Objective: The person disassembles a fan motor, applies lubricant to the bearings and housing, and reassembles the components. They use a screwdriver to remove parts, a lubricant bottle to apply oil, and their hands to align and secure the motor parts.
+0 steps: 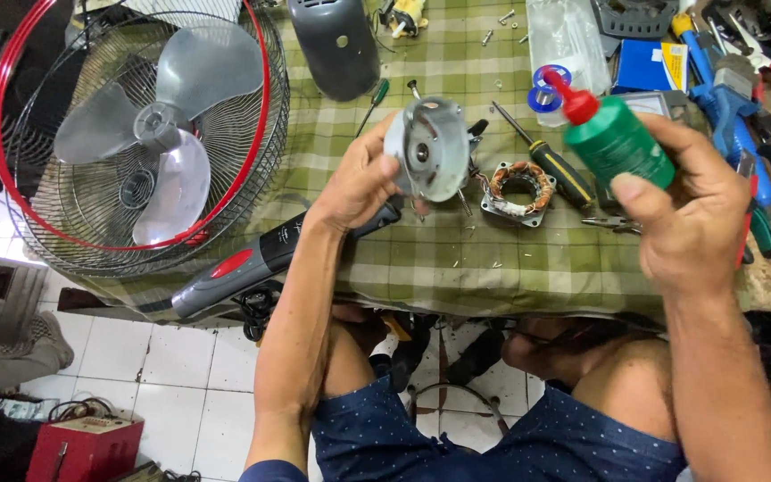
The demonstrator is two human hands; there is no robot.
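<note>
Lubrication step: left hand (pixel 354 183) grips the motor end cover (pixel 427 147); right hand (pixel 684 210) holds the green oil bottle (pixel 613 134) (red nozzle). Next move likely needs nozzle at centre bearing.

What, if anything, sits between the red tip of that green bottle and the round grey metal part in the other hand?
Nothing visible does. The right hand holds the green bottle with its red nozzle pointing left toward the grey motor cover in the left hand. Only open air lies between them; the screwdriver and copper-wound stator lie lower, on the checked cloth.
</note>
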